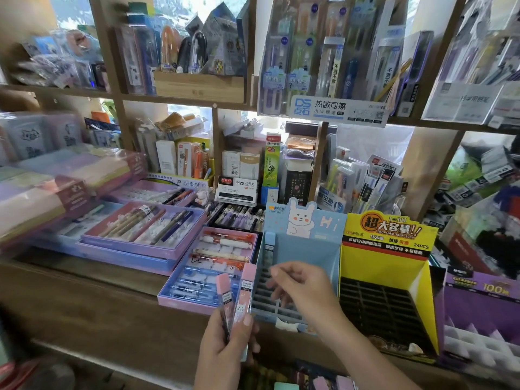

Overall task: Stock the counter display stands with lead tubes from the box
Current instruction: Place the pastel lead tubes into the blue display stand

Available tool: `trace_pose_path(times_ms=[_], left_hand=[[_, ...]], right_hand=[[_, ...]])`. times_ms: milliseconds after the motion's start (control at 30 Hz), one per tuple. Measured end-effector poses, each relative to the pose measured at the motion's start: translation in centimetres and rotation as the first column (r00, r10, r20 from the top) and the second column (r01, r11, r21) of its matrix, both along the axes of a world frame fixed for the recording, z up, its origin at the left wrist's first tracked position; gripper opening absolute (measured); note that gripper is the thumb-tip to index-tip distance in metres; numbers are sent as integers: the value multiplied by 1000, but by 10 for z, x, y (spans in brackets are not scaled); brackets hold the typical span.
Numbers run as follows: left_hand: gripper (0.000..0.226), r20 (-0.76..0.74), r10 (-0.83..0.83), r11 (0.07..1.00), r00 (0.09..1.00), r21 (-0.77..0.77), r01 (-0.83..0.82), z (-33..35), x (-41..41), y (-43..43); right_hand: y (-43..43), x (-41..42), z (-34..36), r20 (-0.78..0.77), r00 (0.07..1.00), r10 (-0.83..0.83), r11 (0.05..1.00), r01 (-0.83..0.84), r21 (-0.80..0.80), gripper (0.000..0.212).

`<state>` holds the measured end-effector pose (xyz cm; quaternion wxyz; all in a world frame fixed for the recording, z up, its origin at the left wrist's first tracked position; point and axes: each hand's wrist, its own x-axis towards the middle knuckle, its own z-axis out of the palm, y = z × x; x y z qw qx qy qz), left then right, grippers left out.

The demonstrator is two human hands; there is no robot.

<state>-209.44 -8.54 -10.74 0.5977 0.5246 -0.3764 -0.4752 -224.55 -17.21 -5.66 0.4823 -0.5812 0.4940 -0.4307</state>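
boxed pen sets [209,277] crowd the left of the blue rabbit display stand [308,249]; a yellow stand [385,266] touches its right. your left hand [225,350] grips pink-capped lead tubes [239,299] at the stand's front corner. your right hand [304,285] hovers loose-fingered, holding nothing, over the slots. one blue-capped tube [269,250] stands upright back left.

Purple pen tray [123,244] on wooden counter [84,291]; pastel notebook stack [42,192] far left; packaged pens [281,66] above

Upright pink-capped lead tubes [245,288] are beside blue stand [309,249] holding one blue tube [269,250].
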Motion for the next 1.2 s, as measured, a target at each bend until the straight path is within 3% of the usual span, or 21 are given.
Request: trace_pose_path(times_ms=[200, 433, 533, 733, 867, 1067, 1200], left_hand=[[26, 54, -8, 1000, 999, 22, 7, 0, 0, 1], [31, 76, -22, 999, 997, 37, 19, 2, -1, 1], [21, 58, -12, 1000, 998, 25, 11, 4, -2, 1], [26, -5, 31, 999, 999, 19, -31, 5, -1, 1], [24, 22, 52, 999, 998, 3, -52, 2, -1, -1], [10, 10, 49, 999, 999, -8, -49, 2, 1, 0], [10, 22, 50, 999, 999, -16, -49, 1, 1, 0]], right_hand=[[15, 5, 0, 2, 992, 126, 989, -126, 73, 10], [14, 5, -3, 123, 990, 67, 985, -86, 152, 7], [12, 1, -3, 229, 973, 30, 985, -69, 161, 8], [2, -20, 8, 298, 952, -68, 995, 43, 91, 9], [-10, -36, 16, 193, 967, -168, 983, 180, -45, 5], [-29, -49, 19, 32, 964, -263, 924, 261, -279, 12], [-37, -51, 15, -39, 954, -297, 904, 268, -334, 17]])
